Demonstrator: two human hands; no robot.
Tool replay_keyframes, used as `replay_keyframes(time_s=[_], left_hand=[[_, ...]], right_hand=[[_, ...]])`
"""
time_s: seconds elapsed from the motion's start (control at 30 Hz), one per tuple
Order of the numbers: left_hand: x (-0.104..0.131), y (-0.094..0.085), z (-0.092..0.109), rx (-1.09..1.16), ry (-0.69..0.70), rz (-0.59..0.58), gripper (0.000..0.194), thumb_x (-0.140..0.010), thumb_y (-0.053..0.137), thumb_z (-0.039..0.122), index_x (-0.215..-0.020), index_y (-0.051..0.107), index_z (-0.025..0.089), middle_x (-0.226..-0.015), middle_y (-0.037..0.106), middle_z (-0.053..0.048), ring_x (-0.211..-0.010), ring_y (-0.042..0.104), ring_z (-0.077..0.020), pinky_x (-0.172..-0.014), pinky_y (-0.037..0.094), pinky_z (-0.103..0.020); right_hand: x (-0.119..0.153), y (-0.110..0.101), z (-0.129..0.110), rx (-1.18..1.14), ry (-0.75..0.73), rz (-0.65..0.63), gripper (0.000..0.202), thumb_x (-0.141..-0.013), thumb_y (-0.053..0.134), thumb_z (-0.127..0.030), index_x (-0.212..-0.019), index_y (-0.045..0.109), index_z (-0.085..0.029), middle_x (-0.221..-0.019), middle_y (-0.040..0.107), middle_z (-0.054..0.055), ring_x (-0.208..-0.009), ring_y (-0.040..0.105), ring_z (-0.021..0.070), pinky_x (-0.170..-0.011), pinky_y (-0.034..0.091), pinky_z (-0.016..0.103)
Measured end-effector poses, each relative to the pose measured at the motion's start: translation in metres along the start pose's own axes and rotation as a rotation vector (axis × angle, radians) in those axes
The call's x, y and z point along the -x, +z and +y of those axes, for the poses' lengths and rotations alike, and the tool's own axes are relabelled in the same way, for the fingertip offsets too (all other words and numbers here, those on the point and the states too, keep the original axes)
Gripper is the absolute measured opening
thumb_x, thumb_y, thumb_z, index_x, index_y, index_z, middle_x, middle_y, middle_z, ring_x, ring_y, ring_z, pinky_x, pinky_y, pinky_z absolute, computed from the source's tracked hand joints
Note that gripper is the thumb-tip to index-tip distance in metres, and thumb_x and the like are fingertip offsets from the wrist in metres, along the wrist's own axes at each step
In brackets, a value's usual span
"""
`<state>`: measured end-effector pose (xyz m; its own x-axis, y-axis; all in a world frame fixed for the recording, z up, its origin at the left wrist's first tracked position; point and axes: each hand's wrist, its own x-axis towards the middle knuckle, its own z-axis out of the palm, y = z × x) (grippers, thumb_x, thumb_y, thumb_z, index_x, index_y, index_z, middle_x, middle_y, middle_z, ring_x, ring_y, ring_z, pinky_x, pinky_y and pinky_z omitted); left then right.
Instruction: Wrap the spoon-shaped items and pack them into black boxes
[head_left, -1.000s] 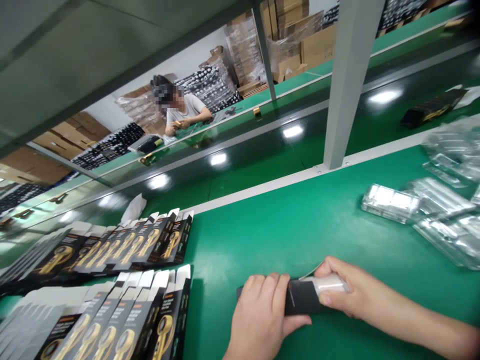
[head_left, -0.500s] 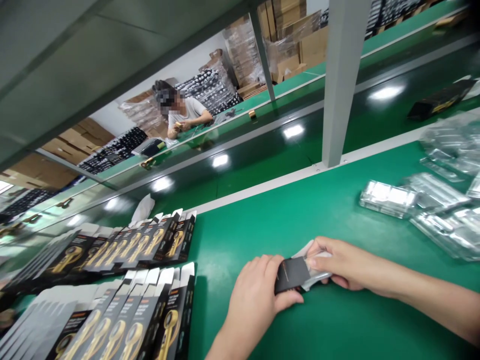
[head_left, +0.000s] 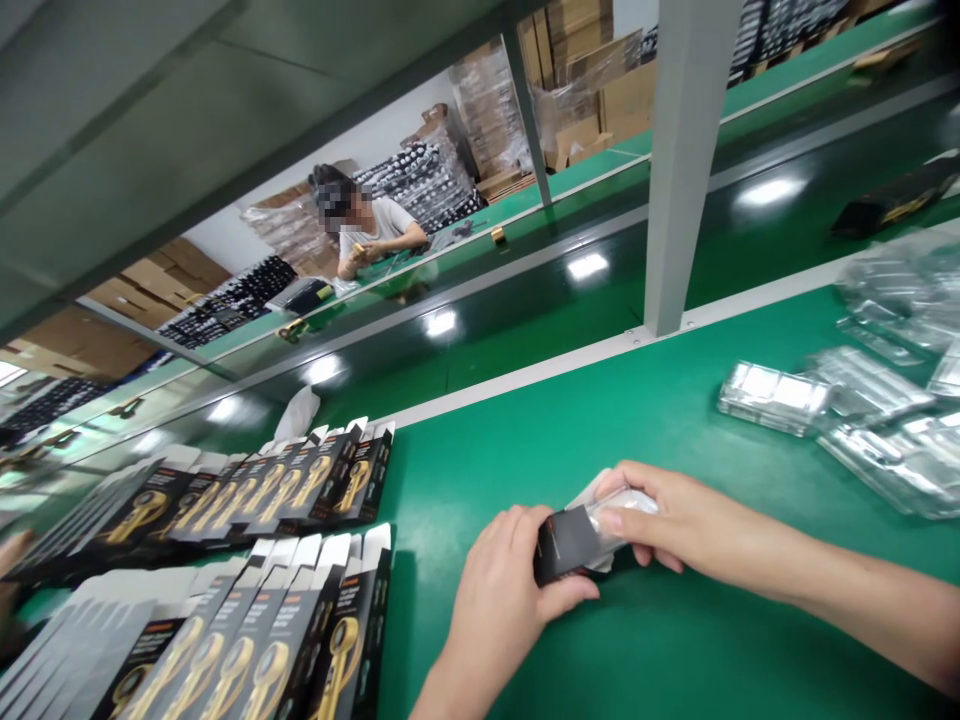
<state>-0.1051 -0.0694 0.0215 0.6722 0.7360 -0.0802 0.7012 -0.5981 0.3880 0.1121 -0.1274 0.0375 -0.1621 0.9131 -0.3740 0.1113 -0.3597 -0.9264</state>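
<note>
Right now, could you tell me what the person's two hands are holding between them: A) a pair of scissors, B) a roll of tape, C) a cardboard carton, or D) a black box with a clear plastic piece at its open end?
D: the left hand grips the black box while the right hand presses the clear plastic piece at its end.

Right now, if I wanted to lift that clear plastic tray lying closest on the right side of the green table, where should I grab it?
Probably by its two long edges, coming from above. The clear plastic tray lies flat on the green table, long and narrow. Its near long edge and left end are free; more clear trays crowd its right end. Both the left hand and right hand hold a black box.
</note>
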Motion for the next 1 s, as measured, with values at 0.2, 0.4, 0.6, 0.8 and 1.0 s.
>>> replay_keyframes(time_s=[0.2, 0.4, 0.6, 0.8, 1.0], left_hand=[[0.003, -0.015, 0.012, 0.286, -0.111, 0.125, 0.063, -0.074, 0.067, 0.031, -0.129, 0.037, 0.03, -0.12, 0.058, -0.002, -0.103, 0.058, -0.0211, -0.087, 0.048, -0.037], [0.003, -0.013, 0.007, 0.722, -0.401, 0.533, 0.047, -0.075, 0.059, 0.052, -0.102, 0.055, 0.015, -0.092, 0.067, -0.007, -0.082, 0.063, -0.021, -0.071, 0.051, -0.031], [0.006, 0.004, -0.004, 0.802, -0.42, 0.63, 0.054, -0.078, 0.054, 0.055, -0.111, 0.054, 0.012, -0.103, 0.066, -0.011, -0.094, 0.063, -0.0223, -0.079, 0.051, -0.03], [0.009, 0.01, 0.014, 0.697, -0.551, 0.795, 0.054, -0.075, 0.054, 0.06, -0.1, 0.057, 0.012, -0.095, 0.068, -0.011, -0.094, 0.062, -0.0261, -0.078, 0.048, -0.033], [0.005, 0.011, 0.024, 0.531, -0.612, 0.822, 0.059, -0.071, 0.05, 0.066, -0.097, 0.057, 0.014, -0.091, 0.068, -0.012, -0.089, 0.063, -0.028, -0.074, 0.047, -0.036]], right_hand=[[0.001, 0.003, -0.026, -0.032, -0.179, -0.113, 0.043, -0.085, 0.056, -0.056, -0.119, 0.049, -0.031, -0.089, 0.062, -0.003, -0.071, 0.056, 0.0113, -0.057, 0.043, 0.02], [-0.014, 0.029, -0.023, -0.107, -0.348, -0.057, 0.047, -0.084, 0.062, -0.034, -0.126, 0.041, -0.03, -0.115, 0.054, 0.001, -0.088, 0.055, 0.0142, -0.075, 0.046, 0.027], [-0.024, 0.055, -0.024, 0.284, -0.407, 0.171, 0.013, -0.082, 0.058, -0.031, -0.094, 0.056, -0.025, -0.092, 0.055, -0.001, -0.078, 0.054, 0.0154, -0.067, 0.043, 0.028], [-0.025, 0.061, -0.017, 0.493, -0.54, 0.262, 0.008, -0.086, 0.052, -0.025, -0.092, 0.057, -0.023, -0.085, 0.059, 0.001, -0.077, 0.057, 0.0178, -0.068, 0.044, 0.029], [-0.03, 0.068, 0.003, 0.686, -0.75, 0.401, 0.014, -0.091, 0.037, -0.017, -0.089, 0.05, -0.021, -0.075, 0.061, 0.003, -0.069, 0.06, 0.0192, -0.065, 0.044, 0.03]])
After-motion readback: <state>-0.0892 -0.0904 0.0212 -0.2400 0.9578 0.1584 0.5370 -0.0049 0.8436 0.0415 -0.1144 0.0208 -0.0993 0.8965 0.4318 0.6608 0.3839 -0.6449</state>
